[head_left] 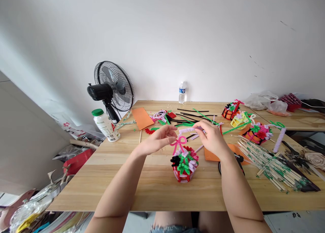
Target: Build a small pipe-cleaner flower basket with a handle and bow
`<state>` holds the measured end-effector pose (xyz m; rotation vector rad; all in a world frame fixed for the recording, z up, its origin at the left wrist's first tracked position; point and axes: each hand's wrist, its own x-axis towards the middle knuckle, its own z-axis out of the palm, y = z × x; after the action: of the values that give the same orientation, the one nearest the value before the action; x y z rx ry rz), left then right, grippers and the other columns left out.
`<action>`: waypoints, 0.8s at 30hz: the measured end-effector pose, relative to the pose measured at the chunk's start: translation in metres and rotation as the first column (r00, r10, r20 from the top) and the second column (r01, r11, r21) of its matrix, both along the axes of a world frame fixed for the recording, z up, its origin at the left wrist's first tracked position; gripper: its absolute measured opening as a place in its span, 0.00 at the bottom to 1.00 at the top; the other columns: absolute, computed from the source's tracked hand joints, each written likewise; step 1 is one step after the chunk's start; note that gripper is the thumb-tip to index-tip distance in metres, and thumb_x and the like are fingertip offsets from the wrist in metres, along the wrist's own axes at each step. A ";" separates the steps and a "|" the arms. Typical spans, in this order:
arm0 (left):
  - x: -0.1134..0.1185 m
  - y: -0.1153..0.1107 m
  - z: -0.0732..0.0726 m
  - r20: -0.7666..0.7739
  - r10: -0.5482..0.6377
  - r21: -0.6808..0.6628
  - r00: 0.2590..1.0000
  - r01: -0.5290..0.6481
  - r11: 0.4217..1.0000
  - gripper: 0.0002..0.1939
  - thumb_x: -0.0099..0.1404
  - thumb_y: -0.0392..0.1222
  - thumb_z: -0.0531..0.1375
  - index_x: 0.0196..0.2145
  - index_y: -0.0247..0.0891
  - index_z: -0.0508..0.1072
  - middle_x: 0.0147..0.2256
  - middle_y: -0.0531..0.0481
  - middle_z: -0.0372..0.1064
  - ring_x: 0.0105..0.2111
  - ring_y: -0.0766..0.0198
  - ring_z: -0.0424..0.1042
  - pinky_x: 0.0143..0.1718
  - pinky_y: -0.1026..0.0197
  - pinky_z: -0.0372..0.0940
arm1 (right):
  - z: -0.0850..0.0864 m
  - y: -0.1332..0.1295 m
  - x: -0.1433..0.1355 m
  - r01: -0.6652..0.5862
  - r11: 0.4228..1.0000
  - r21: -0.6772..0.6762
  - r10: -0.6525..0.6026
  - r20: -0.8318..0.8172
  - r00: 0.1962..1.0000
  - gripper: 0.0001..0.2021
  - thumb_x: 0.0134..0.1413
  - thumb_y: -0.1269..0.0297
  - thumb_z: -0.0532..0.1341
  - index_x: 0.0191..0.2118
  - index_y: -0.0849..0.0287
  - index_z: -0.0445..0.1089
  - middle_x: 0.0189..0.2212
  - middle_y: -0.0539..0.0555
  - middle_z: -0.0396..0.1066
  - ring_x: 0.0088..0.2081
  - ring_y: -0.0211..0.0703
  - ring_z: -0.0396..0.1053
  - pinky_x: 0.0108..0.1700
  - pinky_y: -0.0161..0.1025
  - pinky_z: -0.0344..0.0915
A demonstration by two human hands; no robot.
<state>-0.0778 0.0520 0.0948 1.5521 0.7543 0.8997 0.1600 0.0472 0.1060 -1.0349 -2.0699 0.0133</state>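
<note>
A small basket of pipe-cleaner flowers (pixel 184 167) in red, green, black and lilac stands upright on the table in front of me, with a pink pipe-cleaner bow (pixel 179 142) at its top. Just above the bow is a coiled lilac pipe cleaner (pixel 186 130), its right end pinched between thumb and fingers of my right hand (pixel 209 138). My left hand (pixel 159 138) hovers left of the bow, fingers curved and apart from the thumb, with nothing visible between them. Whether its fingertips touch the bow's edge I cannot tell.
Loose pipe cleaners (pixel 193 116) and orange sheets (pixel 143 118) lie behind my hands. Finished flower baskets (pixel 257 133) and a bundle of wrapped sticks (pixel 274 163) are at right. A white bottle (pixel 106 125), a fan (pixel 114 86) and a water bottle (pixel 182 92) stand farther off.
</note>
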 end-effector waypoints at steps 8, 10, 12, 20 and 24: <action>-0.019 -0.002 0.011 0.111 0.241 0.042 0.964 -0.247 0.968 0.21 0.60 0.56 0.62 0.40 0.35 0.71 0.36 0.47 0.71 0.39 0.59 0.70 0.44 0.56 0.64 | 0.000 0.000 0.004 0.005 0.999 -0.032 -0.004 0.011 1.000 0.07 0.60 0.73 0.54 0.38 0.56 0.67 0.36 0.55 0.72 0.39 0.46 0.71 0.42 0.41 0.68; -0.024 -0.001 0.010 0.124 0.262 0.059 0.957 -0.271 0.961 0.20 0.61 0.56 0.62 0.41 0.36 0.72 0.36 0.47 0.72 0.40 0.59 0.71 0.45 0.56 0.64 | 0.002 -0.002 0.006 0.004 0.998 -0.056 -0.003 0.012 1.000 0.07 0.60 0.72 0.54 0.39 0.56 0.67 0.37 0.55 0.72 0.40 0.46 0.71 0.43 0.42 0.68; -0.028 -0.002 0.010 0.118 0.287 0.082 0.951 -0.297 0.951 0.20 0.61 0.55 0.61 0.42 0.36 0.72 0.36 0.47 0.72 0.40 0.60 0.71 0.46 0.56 0.64 | 0.004 -0.004 0.009 0.006 0.996 -0.084 -0.004 0.027 1.000 0.07 0.60 0.72 0.54 0.40 0.56 0.68 0.38 0.56 0.72 0.41 0.47 0.71 0.43 0.43 0.69; -0.036 -0.018 0.024 -0.013 0.352 0.209 0.936 -0.342 0.916 0.20 0.62 0.57 0.59 0.40 0.37 0.72 0.36 0.47 0.72 0.39 0.60 0.70 0.42 0.58 0.65 | 0.018 -0.019 0.029 0.045 0.975 -0.219 -0.001 0.195 0.981 0.10 0.59 0.71 0.53 0.41 0.56 0.71 0.40 0.57 0.74 0.41 0.47 0.73 0.41 0.42 0.69; -0.035 -0.029 0.028 -0.290 0.317 0.378 0.903 -0.196 0.905 0.15 0.64 0.53 0.57 0.35 0.38 0.73 0.34 0.48 0.73 0.35 0.61 0.70 0.37 0.61 0.65 | 0.023 -0.025 0.036 0.088 0.951 -0.296 -0.013 0.246 0.969 0.09 0.57 0.70 0.55 0.39 0.56 0.71 0.38 0.55 0.76 0.38 0.46 0.73 0.40 0.41 0.69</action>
<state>-0.1131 0.0232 0.1231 1.9826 1.1254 1.0041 0.1962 0.0226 0.1291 -1.3334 -2.3100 0.1966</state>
